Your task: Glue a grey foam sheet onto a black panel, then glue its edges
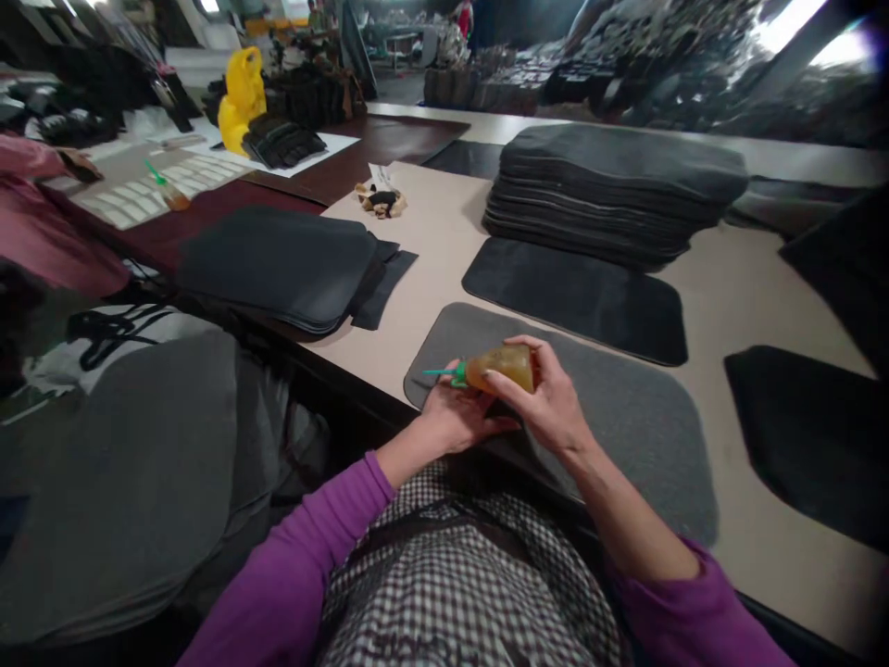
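beige worktable (444, 232) in a cluttered workshop; grey mat (625, 417) at 6 o'clock, stack of dark mats (618, 190) at 1. right hand (548, 403) wrapped round amber glue bottle (504, 368) over the mat, left hand (455, 417) pinching its green nozzle end

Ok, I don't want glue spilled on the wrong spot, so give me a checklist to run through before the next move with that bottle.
1. Bottle held firmly: ok, the right hand wraps the amber squeeze bottle.
2. Nozzle steadied: ok, the left hand has its grip at the green nozzle.
3. Nozzle open or capped: cannot tell.
4. Work piece under the hands: ok, the grey felt pad lies flat on the table.
5. Nozzle aimed at the pad: not ok, it points sideways to the left.
6. Neighbouring pieces apart: ok, the black pad lies separate behind.
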{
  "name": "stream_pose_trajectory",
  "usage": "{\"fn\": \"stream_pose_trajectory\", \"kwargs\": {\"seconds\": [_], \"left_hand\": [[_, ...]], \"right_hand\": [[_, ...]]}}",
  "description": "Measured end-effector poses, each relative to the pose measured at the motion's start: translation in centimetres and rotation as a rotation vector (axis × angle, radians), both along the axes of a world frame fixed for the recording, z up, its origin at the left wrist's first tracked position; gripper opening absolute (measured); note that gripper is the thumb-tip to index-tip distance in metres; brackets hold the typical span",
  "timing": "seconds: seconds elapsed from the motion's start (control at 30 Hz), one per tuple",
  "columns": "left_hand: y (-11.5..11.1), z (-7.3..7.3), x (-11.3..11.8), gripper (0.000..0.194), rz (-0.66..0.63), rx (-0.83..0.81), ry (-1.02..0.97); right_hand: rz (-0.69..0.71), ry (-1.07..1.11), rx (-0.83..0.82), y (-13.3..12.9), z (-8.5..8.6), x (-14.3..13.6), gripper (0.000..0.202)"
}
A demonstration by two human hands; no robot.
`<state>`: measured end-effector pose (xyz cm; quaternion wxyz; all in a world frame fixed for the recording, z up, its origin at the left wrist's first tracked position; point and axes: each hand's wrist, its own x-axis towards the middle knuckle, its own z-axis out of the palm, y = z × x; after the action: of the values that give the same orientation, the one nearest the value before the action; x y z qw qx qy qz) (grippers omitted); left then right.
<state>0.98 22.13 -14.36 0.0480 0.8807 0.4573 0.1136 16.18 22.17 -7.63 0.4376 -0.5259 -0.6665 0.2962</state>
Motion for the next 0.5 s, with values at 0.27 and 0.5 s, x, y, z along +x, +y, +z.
{"fn": "stream_pose_trajectory", "kwargs": {"seconds": [0.27, 0.5], "left_hand": [[-0.6, 0.6, -0.3, 0.079, -0.024, 0.097, -0.029], [-0.5, 0.7, -0.3, 0.079, -0.017, 0.128, -0.024]], "right_hand": [[-0.144, 0.009, 0.070, 2.0, -1.8, 0.1, 0.059], [-0.247, -0.024, 0.169, 6.6, -2.1, 1.3, 0.059]]}}
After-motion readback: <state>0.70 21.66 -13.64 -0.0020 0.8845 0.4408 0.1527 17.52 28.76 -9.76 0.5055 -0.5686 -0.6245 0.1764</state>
